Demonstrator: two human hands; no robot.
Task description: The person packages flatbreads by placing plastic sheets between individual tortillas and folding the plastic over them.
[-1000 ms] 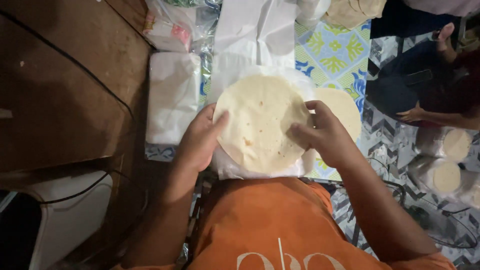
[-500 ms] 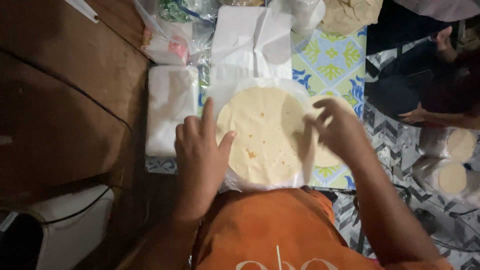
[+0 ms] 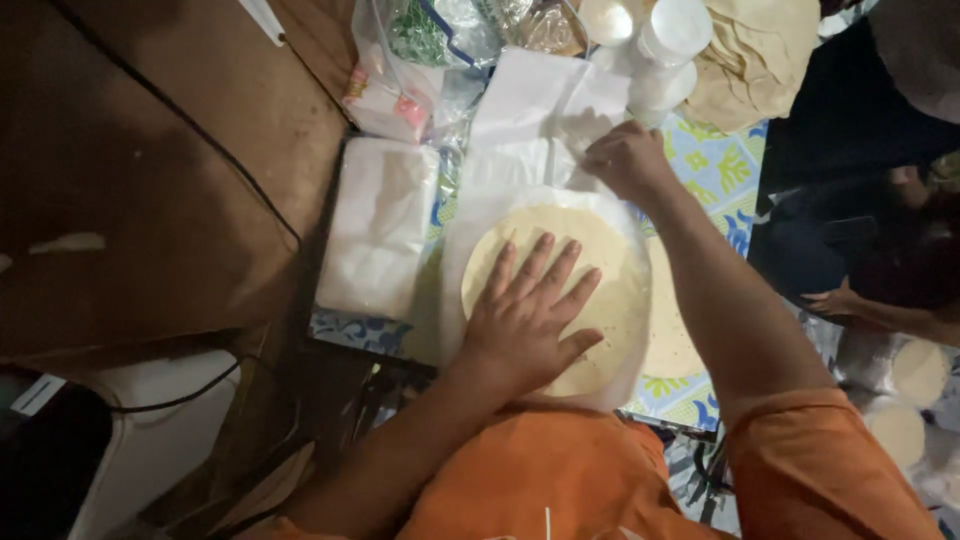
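Left hand: the left hand (image 3: 527,318) lies flat, fingers spread, pressing on the flatbread (image 3: 600,290), grasping nothing.
Right hand: the right hand (image 3: 622,158) pinches the white paper sheets (image 3: 535,120) beyond the flatbread.
Flatbread: round, pale, on clear plastic wrap (image 3: 460,260) atop the patterned tablecloth (image 3: 725,175).
Packages: clear plastic bags (image 3: 420,60) at the far edge; white folded stack (image 3: 378,225) left of the flatbread.
Open room: bare dark wooden table (image 3: 130,180) to the left.

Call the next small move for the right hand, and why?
Probably lift one thin white paper sheet: the right hand rests on that stack, while the left hand lies flat on the round pale flatbread, pinning it.
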